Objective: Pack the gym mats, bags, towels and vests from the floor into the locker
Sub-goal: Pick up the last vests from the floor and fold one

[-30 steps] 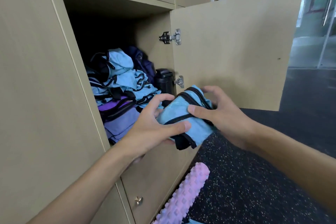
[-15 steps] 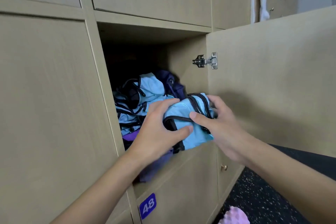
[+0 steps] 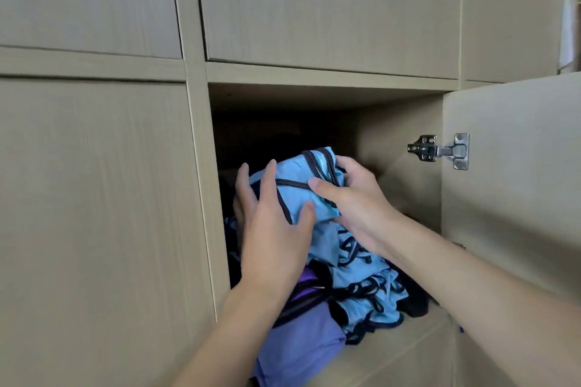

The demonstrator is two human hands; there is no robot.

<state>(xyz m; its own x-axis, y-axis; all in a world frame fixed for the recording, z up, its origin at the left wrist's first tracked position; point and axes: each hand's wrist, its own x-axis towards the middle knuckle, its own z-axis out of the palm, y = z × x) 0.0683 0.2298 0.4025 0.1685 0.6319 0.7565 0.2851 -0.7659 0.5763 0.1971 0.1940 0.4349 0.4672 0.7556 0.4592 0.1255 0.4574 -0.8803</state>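
A: How do the hands sit?

B: Both are clamped on one thing. The left hand (image 3: 273, 229) grips the folded blue vest (image 3: 295, 188) from seven o'clock, fingers spread up its side and thumb across its front. The right hand (image 3: 355, 207) holds it from four o'clock, thumb on top.

A: Where is the vest?

B: Inside the open locker (image 3: 399, 173), over the pile (image 3: 367, 292) of blue vests with dark trim. I cannot tell whether it touches the pile.

A: What crowds it?

B: The pile fills the lower middle. A purple cloth (image 3: 301, 342) spills over the front lip at six o'clock, and a dark cloth (image 3: 415, 303) lies at five. The door (image 3: 518, 198) stands open at three o'clock on its hinge (image 3: 440, 151).

A: What differs from half a second ago?

B: Then the vest was at the locker's front edge. Now it is deeper in and higher, above the pile.
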